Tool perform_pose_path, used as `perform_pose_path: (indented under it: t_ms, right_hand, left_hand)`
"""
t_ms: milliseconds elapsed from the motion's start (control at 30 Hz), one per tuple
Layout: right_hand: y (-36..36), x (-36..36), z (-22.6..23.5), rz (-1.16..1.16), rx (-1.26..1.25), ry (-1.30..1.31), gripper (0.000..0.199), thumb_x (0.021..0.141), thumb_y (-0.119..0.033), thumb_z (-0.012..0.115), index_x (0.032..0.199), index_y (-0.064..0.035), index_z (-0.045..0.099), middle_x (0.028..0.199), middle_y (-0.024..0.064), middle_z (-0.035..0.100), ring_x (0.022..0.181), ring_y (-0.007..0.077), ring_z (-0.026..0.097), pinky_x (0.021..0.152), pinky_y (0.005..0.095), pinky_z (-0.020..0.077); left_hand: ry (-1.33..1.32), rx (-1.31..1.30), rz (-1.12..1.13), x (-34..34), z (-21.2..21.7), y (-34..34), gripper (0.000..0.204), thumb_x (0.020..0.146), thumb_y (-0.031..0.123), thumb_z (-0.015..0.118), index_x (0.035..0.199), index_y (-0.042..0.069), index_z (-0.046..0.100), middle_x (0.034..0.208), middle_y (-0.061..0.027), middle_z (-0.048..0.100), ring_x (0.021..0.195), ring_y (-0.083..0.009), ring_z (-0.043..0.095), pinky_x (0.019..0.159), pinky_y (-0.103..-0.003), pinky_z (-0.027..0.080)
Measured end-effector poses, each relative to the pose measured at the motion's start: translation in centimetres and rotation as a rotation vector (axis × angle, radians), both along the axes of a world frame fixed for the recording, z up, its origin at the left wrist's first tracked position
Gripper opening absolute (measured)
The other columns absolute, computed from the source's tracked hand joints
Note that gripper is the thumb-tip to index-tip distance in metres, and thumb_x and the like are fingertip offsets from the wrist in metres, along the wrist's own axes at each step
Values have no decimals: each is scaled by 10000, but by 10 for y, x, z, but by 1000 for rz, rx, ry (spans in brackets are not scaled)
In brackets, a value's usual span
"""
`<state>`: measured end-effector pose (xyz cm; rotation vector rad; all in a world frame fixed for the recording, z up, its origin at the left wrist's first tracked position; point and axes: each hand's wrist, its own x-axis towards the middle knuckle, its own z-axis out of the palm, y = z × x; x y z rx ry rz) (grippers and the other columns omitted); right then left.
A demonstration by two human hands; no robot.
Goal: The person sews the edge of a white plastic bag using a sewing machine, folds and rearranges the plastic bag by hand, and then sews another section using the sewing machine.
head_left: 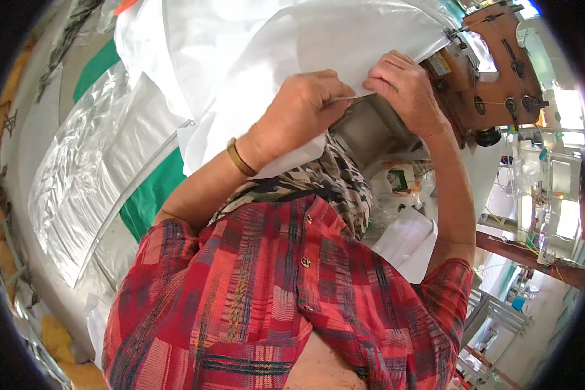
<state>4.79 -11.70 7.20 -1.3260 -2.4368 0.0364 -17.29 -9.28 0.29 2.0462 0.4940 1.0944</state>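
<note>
Left hand: the left hand [302, 107] is curled into a loose fist, fingers pinched together on the lower edge of the white fabric sheet [318, 45]; a gold bangle [240, 158] sits on its wrist
Right hand: the right hand [403, 84] is closed on the same edge just beside the left, fingertips nearly touching it; its back lies against the brown sewing machine [494, 71]
White fabric sheet: held up in front of the chest, spreading upward and to the left; its gripped edge runs between the two hands, its right corner reaches the head of the machine
Edges: the sheet's lower hem hangs over the left forearm; a grey flat part of the machine [370, 130] shows directly below the hands
Open room: little between the hands and the machine; more to the left, over the piled material
Surface: silver foil-like sheeting [84, 182] and green fabric [153, 192] lie in layers at the left
Room: a cluttered shelf with bottles and wires [539, 188] at the right; yellow padding [55, 338] at the lower left
Clothing: a red plaid shirt [273, 305] fills the foreground
</note>
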Motion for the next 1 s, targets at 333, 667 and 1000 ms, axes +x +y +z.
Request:
perform_pose_path:
  t_ms: [333,667,1000]
  right_hand:
    - [29,49,-8,-14,175,-107,275,813,-275,733,745,-45,598,767,72,573,773,267,569,736,387,451]
    - [55,90,-6,-49,218,-153,401,785,-311,757,710,-37,475,734,87,488,705,296,479,693,375,392]
    - [64,115,-20,-146,314,-250,381,791,-412,748,836,-82,563,811,62,584,792,280,562,765,400,441]
  left_hand:
    - [45,-194,-91,-8,-5,21,121,889,29,646,980,-37,691,795,-106,639,675,-170,599,627,-295,480]
    - [58,-193,-78,-10,-12,26,143,865,-23,651,1002,-22,693,698,-88,510,579,-151,474,544,-306,396]
    - [130,54,-77,-1,-22,30,142,827,-56,655,959,-8,676,695,-121,527,581,-261,537,544,-339,434]
